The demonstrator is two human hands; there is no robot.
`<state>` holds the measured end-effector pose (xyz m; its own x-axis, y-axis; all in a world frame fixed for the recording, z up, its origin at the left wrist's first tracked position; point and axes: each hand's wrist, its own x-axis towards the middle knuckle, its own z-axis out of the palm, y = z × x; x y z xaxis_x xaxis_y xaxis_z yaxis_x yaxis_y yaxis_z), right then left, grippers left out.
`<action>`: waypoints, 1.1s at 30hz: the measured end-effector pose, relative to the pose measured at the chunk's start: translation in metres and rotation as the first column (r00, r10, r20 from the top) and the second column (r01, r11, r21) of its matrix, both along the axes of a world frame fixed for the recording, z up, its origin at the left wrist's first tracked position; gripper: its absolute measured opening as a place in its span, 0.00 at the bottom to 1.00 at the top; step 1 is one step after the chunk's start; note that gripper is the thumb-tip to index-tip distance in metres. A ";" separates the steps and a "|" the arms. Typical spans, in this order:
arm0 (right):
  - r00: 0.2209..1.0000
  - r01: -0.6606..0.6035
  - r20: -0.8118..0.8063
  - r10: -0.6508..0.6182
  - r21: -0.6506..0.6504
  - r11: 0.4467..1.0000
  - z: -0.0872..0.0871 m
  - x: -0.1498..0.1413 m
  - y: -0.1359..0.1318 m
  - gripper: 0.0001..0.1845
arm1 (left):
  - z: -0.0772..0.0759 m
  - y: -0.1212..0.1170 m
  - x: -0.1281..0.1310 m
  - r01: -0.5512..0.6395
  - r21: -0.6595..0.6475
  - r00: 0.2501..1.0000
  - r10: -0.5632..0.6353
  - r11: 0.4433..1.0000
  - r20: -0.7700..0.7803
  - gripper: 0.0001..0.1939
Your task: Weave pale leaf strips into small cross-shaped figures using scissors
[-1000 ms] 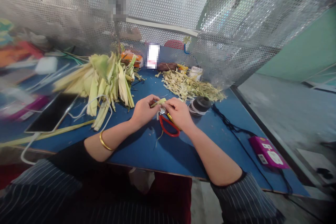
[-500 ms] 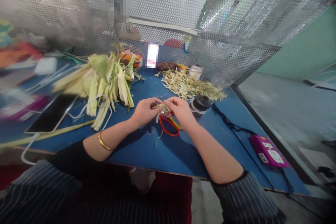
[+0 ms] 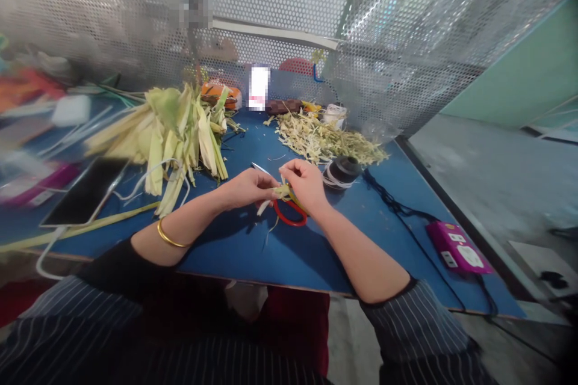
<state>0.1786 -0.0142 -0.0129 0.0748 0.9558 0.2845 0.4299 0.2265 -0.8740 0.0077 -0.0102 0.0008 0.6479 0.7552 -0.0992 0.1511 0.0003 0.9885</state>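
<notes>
Between my hands is a small, pale yellow-green strip of corn husk [image 3: 280,192], with a loose end hanging to the lower left. My left hand [image 3: 251,187] pinches it from the left. At its upper right, the thumb and fingers of my right hand [image 3: 303,183] are closed on a thin end of the same husk. Scissors with red and yellow handles [image 3: 291,221] lie on the blue table just under the hands, their blade tip showing past my left fingers. A bundle of long corn husks [image 3: 174,132] lies to the left.
A heap of shredded husk [image 3: 323,138] lies behind my hands, and a black spool with white string [image 3: 342,172] stands by my right hand. A phone [image 3: 83,191] with a white cable is at left. A purple power strip [image 3: 458,246] with black cords sits at right.
My right hand has shifted slightly up and the husk strip between the hands is now turned, its loose end pointing lower left. The scissors' blade tip has come into sight. The view has tilted a little.
</notes>
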 end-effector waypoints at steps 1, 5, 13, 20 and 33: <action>1.000 -0.014 0.014 0.014 0.008 1.000 -0.002 -0.001 0.000 0.10 | 0.000 0.000 0.000 0.012 -0.023 1.000 -0.012 1.000 0.003 0.10; 0.997 -0.072 0.010 0.072 0.018 0.997 -0.003 -0.004 -0.002 0.08 | -0.001 -0.003 0.003 -0.014 -0.098 1.000 0.011 0.995 -0.027 0.14; 0.999 -0.044 -0.008 0.045 0.087 0.995 0.001 -0.011 -0.008 0.07 | -0.007 -0.016 0.016 -0.090 0.055 0.986 0.097 0.994 -0.136 0.16; 0.979 -0.065 -0.196 0.064 0.001 0.998 0.006 -0.001 -0.001 0.13 | -0.001 -0.010 0.013 -0.227 -0.038 0.974 0.227 0.973 0.010 0.13; 0.996 -0.010 -0.095 0.002 -0.087 0.996 -0.005 0.000 0.001 0.12 | -0.005 -0.002 0.010 -0.293 -0.031 0.956 0.293 0.956 -0.002 0.12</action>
<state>0.1788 -0.0130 -0.0183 0.0917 0.9772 0.1916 0.3435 0.1496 -0.9272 0.0180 -0.0120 -0.0041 0.3990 0.9085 -0.1241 0.1371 0.0747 0.9877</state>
